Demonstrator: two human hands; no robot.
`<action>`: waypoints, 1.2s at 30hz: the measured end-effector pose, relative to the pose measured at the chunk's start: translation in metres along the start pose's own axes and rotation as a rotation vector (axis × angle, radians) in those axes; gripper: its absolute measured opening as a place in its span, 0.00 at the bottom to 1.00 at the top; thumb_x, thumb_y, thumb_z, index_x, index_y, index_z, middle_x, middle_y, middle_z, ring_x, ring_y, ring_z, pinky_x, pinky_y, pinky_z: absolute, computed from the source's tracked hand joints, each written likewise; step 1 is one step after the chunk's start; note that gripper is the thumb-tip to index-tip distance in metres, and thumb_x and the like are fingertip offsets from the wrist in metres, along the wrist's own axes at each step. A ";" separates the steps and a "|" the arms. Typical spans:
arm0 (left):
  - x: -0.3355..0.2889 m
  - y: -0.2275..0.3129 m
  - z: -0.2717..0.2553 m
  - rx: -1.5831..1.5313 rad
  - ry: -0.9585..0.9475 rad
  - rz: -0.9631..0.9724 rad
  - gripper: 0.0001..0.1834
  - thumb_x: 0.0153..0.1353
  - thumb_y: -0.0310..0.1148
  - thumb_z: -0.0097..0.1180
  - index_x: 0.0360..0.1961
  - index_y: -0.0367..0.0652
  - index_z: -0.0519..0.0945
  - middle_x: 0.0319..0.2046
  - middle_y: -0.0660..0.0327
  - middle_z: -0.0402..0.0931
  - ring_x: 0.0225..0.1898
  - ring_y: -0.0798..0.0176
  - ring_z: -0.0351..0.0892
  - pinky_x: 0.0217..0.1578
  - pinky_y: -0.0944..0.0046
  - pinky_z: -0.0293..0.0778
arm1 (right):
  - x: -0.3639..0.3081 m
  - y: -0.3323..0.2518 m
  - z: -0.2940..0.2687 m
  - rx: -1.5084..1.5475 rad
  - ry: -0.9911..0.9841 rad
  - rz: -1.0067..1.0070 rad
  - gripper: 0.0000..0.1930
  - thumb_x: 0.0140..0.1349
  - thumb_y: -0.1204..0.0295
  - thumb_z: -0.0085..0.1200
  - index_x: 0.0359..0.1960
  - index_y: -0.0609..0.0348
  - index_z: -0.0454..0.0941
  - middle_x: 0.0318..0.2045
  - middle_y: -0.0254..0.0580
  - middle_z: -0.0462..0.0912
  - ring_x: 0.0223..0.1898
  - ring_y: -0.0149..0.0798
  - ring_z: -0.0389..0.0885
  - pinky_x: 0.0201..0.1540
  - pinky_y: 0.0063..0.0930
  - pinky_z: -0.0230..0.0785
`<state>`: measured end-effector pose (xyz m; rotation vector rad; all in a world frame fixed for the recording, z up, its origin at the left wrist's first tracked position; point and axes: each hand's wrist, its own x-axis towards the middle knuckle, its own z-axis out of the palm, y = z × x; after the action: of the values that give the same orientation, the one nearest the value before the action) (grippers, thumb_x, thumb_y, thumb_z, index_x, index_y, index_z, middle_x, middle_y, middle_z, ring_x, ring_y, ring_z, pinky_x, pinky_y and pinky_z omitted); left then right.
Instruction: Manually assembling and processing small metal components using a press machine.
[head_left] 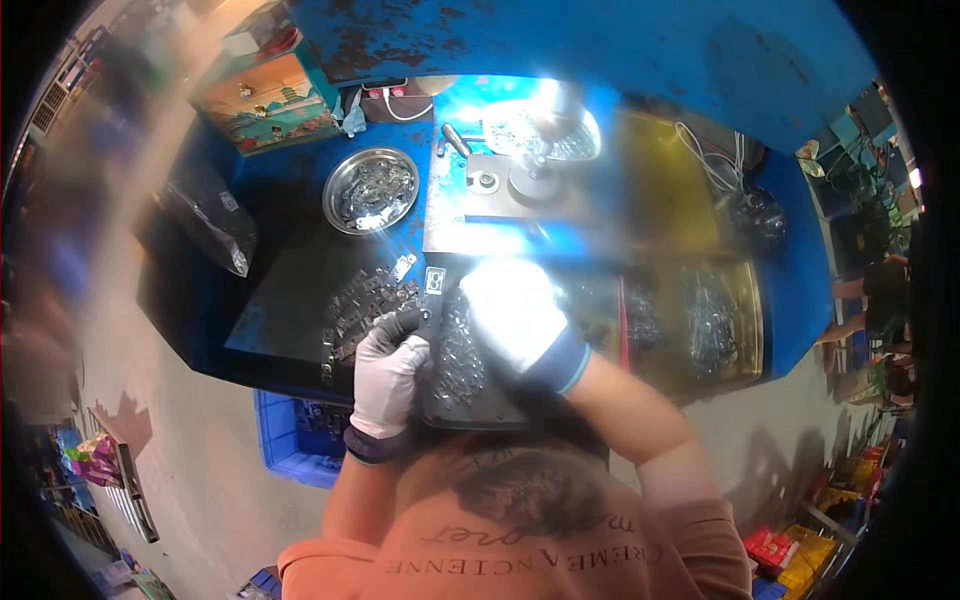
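Note:
My left hand (386, 378), in a pale glove with dark fingertips, is closed in a pinch at the front of the black work surface. Upright from its fingertips stands a small flat metal piece (435, 281) with cut-out openings. Just left of that hand lies a heap of small dark metal pieces (365, 305). My right hand (518, 312), also gloved, is over the surface to the right. Strong lamp glare washes out its fingers, so their pose and anything in them are hidden. Between the hands spreads a pile of shiny small metal parts (458, 360).
A press-like machine (535, 180) stands beyond my hands under a bright lamp. Left of it are a round steel bowl (370, 190) of metal parts and a painted drawer box (270, 100). A yellowish tray (745, 310) holds parts at right. A blue crate (285, 440) sits below the bench.

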<state>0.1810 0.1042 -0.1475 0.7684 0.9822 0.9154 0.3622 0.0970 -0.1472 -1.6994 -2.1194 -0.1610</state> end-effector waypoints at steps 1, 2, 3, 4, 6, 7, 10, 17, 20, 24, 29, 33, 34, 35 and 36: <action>0.004 -0.003 0.002 -0.026 -0.013 0.003 0.09 0.57 0.19 0.52 0.40 0.38 0.78 0.25 0.66 0.75 0.20 0.78 0.67 0.21 0.78 0.64 | 0.001 0.002 -0.002 0.000 -0.002 0.000 0.05 0.48 0.70 0.50 0.26 0.53 0.77 0.23 0.42 0.78 0.29 0.44 0.79 0.32 0.40 0.69; 0.007 -0.007 0.002 -0.051 -0.016 0.008 0.09 0.58 0.20 0.52 0.40 0.39 0.78 0.26 0.64 0.75 0.18 0.78 0.66 0.19 0.79 0.62 | 0.001 0.007 -0.004 0.173 0.111 -0.015 0.06 0.48 0.70 0.50 0.28 0.54 0.77 0.23 0.43 0.77 0.28 0.44 0.78 0.32 0.40 0.70; 0.008 -0.011 -0.004 -0.024 -0.006 0.021 0.10 0.58 0.20 0.52 0.42 0.39 0.77 0.28 0.62 0.75 0.19 0.78 0.66 0.19 0.79 0.63 | 0.003 0.007 -0.008 0.347 0.229 -0.041 0.08 0.47 0.70 0.50 0.30 0.55 0.76 0.22 0.43 0.77 0.27 0.44 0.78 0.31 0.39 0.70; 0.007 -0.010 -0.005 -0.027 0.008 0.032 0.10 0.58 0.20 0.52 0.42 0.39 0.77 0.28 0.62 0.75 0.19 0.78 0.66 0.19 0.79 0.63 | 0.007 0.007 -0.016 0.506 0.240 -0.033 0.09 0.47 0.72 0.51 0.32 0.57 0.75 0.22 0.44 0.77 0.24 0.44 0.78 0.29 0.36 0.70; 0.007 -0.003 0.011 -0.046 -0.059 0.043 0.10 0.58 0.19 0.51 0.41 0.39 0.77 0.27 0.63 0.74 0.19 0.78 0.66 0.19 0.78 0.63 | 0.000 0.014 -0.014 0.826 0.047 0.276 0.09 0.48 0.74 0.53 0.33 0.58 0.74 0.22 0.42 0.76 0.24 0.39 0.77 0.28 0.31 0.69; 0.007 0.001 0.019 -0.078 -0.055 0.014 0.09 0.58 0.20 0.53 0.41 0.38 0.77 0.27 0.64 0.75 0.20 0.78 0.67 0.20 0.78 0.64 | -0.005 0.025 -0.019 1.042 -0.146 0.347 0.09 0.50 0.74 0.54 0.34 0.59 0.72 0.22 0.38 0.76 0.24 0.32 0.76 0.27 0.27 0.68; 0.012 0.005 0.043 -0.043 -0.138 0.035 0.09 0.58 0.21 0.55 0.40 0.37 0.78 0.28 0.66 0.76 0.22 0.79 0.68 0.21 0.78 0.65 | 0.002 0.011 -0.047 1.542 -0.111 0.631 0.06 0.61 0.71 0.50 0.35 0.58 0.69 0.21 0.35 0.76 0.19 0.24 0.73 0.21 0.17 0.66; 0.008 0.017 0.073 0.053 -0.316 0.081 0.12 0.58 0.25 0.56 0.44 0.34 0.78 0.33 0.65 0.78 0.27 0.79 0.71 0.28 0.79 0.67 | -0.013 0.018 -0.040 1.495 0.058 0.829 0.06 0.63 0.71 0.50 0.33 0.61 0.69 0.21 0.34 0.77 0.18 0.22 0.73 0.20 0.15 0.66; 0.008 0.010 0.079 0.093 -0.315 0.100 0.12 0.59 0.25 0.56 0.44 0.34 0.78 0.33 0.64 0.78 0.27 0.79 0.71 0.28 0.78 0.67 | -0.018 0.016 -0.042 1.378 0.237 0.747 0.06 0.62 0.72 0.50 0.32 0.62 0.70 0.21 0.34 0.78 0.18 0.23 0.74 0.20 0.16 0.66; 0.015 -0.003 0.078 0.095 -0.277 0.096 0.12 0.59 0.26 0.56 0.43 0.34 0.77 0.30 0.66 0.77 0.26 0.79 0.70 0.27 0.77 0.67 | -0.029 0.028 -0.041 1.237 0.269 0.596 0.05 0.60 0.74 0.52 0.30 0.62 0.70 0.22 0.35 0.78 0.18 0.23 0.74 0.20 0.16 0.66; 0.053 0.014 0.086 0.287 -0.541 0.099 0.13 0.58 0.26 0.54 0.44 0.34 0.77 0.27 0.68 0.73 0.23 0.77 0.67 0.26 0.76 0.66 | -0.014 0.054 -0.055 1.506 0.136 0.677 0.02 0.53 0.79 0.51 0.29 0.63 0.74 0.19 0.35 0.76 0.16 0.22 0.72 0.18 0.15 0.64; 0.089 0.016 0.095 0.434 -0.557 0.254 0.13 0.55 0.26 0.50 0.41 0.35 0.78 0.24 0.70 0.71 0.22 0.79 0.65 0.23 0.77 0.62 | 0.005 0.072 -0.070 1.628 0.126 0.781 0.05 0.55 0.76 0.52 0.33 0.63 0.76 0.18 0.34 0.74 0.15 0.23 0.70 0.17 0.15 0.63; 0.102 0.013 0.094 0.507 -0.518 0.294 0.12 0.55 0.27 0.51 0.40 0.35 0.78 0.23 0.71 0.71 0.21 0.79 0.64 0.22 0.77 0.61 | 0.011 0.084 -0.064 1.725 0.103 0.819 0.05 0.55 0.74 0.53 0.32 0.63 0.76 0.17 0.35 0.74 0.15 0.24 0.69 0.16 0.15 0.62; 0.105 0.020 0.103 0.478 -0.520 0.353 0.09 0.56 0.28 0.52 0.36 0.37 0.78 0.22 0.71 0.70 0.21 0.79 0.64 0.22 0.77 0.61 | 0.019 0.088 -0.067 1.671 0.025 0.868 0.08 0.55 0.70 0.56 0.32 0.63 0.76 0.16 0.36 0.73 0.15 0.25 0.68 0.15 0.17 0.59; 0.110 0.021 0.105 0.478 -0.520 0.352 0.09 0.56 0.28 0.52 0.36 0.37 0.78 0.22 0.71 0.70 0.21 0.79 0.64 0.22 0.77 0.61 | 0.020 0.082 -0.070 1.671 0.025 0.868 0.08 0.55 0.70 0.56 0.32 0.63 0.76 0.16 0.36 0.73 0.15 0.25 0.68 0.15 0.17 0.59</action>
<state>0.3011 0.1981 -0.1288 1.5353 0.6088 0.7196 0.4545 0.1115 -0.0898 -1.1473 -0.6046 1.3578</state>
